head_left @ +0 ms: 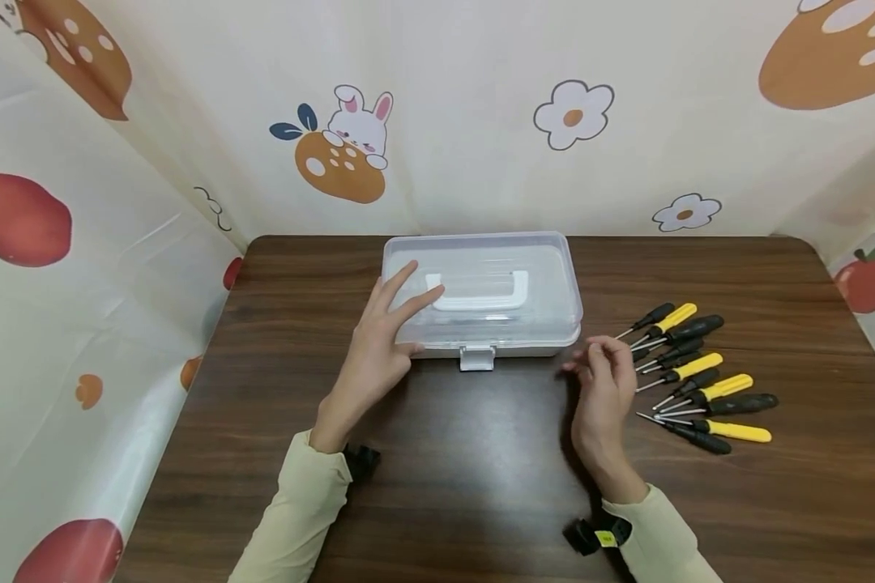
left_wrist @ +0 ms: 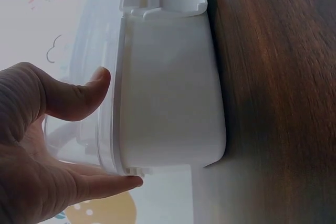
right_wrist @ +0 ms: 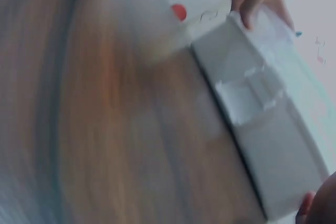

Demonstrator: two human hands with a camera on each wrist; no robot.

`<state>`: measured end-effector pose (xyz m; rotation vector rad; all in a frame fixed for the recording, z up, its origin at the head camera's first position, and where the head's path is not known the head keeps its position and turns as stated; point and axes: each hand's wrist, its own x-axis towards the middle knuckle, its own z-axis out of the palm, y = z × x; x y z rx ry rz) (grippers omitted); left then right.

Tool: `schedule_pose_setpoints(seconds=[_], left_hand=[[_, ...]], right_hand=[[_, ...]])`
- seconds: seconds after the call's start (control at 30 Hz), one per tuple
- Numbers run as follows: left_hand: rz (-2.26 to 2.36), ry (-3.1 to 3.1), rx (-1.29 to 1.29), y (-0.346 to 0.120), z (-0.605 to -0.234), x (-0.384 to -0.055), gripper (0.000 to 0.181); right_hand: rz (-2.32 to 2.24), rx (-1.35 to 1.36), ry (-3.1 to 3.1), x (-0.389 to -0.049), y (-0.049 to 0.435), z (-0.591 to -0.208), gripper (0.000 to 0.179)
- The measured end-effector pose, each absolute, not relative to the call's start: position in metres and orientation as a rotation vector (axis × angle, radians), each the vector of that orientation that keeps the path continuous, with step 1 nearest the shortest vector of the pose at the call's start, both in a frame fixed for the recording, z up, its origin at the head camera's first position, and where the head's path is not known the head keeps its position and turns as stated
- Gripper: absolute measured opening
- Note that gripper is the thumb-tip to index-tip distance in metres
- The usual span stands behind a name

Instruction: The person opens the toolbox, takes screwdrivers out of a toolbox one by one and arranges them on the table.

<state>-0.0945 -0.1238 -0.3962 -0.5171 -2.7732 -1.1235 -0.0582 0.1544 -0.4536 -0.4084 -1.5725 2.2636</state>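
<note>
A translucent-lidded white plastic storage box (head_left: 481, 324) with a white top handle (head_left: 481, 303) stands at the table's back middle. Its front latch (head_left: 477, 358) juts outward. My left hand (head_left: 375, 344) is at the box's front left corner, fingers spread over the lid and thumb by the front rim. The left wrist view shows the thumb (left_wrist: 79, 98) beside the lid and one finger at the end wall. Near the front right corner is my right hand (head_left: 603, 397), fingers loosely bent with nothing seen in them. In the right wrist view a blurred fingertip (right_wrist: 305, 208) overlaps the box's near end.
Several screwdrivers (head_left: 700, 380) with black or yellow handles lie in a fanned group right of my right hand. Dark wood table (head_left: 474, 486) surface spreads in front of the box. Printed curtains (head_left: 467, 121) hang behind and to the left.
</note>
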Motion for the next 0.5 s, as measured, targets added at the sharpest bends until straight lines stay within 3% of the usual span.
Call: schedule_pose_setpoints(seconds=[0.2,0.5], left_hand=[[-1.129,-2.763,-0.510,-0.125,-0.396,-0.094,0.090],[-1.126,-2.760,-0.495,-0.122,-0.396,-0.094,0.090]], right_hand=[[2.436,-0.473,-2.043,-0.053,0.141,-0.453,0.022],[2.567,-0.116,-2.322,-0.050,0.137,-0.459,0.040]])
